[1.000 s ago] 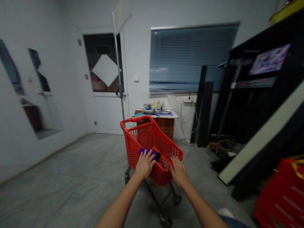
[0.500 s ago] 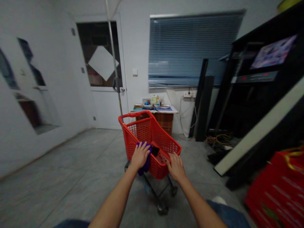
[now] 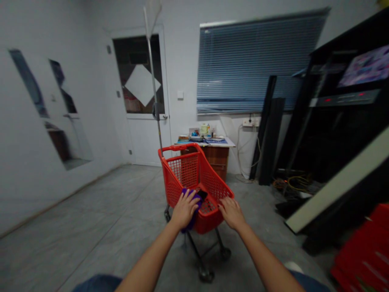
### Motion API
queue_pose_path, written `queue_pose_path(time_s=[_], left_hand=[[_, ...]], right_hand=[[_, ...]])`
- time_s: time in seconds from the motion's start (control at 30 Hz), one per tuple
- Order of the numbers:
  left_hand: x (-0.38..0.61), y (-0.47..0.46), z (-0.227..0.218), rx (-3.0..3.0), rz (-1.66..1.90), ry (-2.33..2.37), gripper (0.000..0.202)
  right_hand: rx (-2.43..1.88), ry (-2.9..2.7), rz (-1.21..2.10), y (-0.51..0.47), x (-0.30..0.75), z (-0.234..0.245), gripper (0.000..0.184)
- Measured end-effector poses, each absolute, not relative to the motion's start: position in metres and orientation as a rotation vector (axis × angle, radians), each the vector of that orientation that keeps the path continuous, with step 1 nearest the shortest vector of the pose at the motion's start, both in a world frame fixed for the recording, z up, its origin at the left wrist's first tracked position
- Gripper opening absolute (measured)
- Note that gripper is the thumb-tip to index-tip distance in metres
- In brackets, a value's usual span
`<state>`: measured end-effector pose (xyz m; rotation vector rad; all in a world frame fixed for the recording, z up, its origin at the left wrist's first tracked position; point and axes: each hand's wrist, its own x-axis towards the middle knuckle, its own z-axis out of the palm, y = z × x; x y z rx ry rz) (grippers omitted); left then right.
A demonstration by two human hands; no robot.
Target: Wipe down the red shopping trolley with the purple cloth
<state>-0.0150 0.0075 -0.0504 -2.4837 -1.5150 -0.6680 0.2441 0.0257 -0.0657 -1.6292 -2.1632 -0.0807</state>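
Left grip (image 3: 184,209) is clamping a purple cloth (image 3: 189,193) over the near rim of a red shopping cart (image 3: 206,224), while the right grip (image 3: 232,213) is resting open on that rim.

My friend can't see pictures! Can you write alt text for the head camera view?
A person's left hand holds a purple cloth over the edge of a red shopping cart, and the right hand rests on its rim. A white door and a cluttered desk stand behind.
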Motion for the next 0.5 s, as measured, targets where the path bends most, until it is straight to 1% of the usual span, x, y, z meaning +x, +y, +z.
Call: queue_pose_path(time_s=[0.37,0.5], left_hand=[[-0.043,0.038,-0.036,-2.611,-0.648,-1.594,0.039],[-0.037,0.025,-0.045,-2.562,-0.697,-1.595,0.038]], right_hand=[[-1.631,-2.111,-0.129,0.003,0.219,-0.069,0.044],[-1.631,-2.068,-0.161,0.0,0.202,-0.074,0.046]])
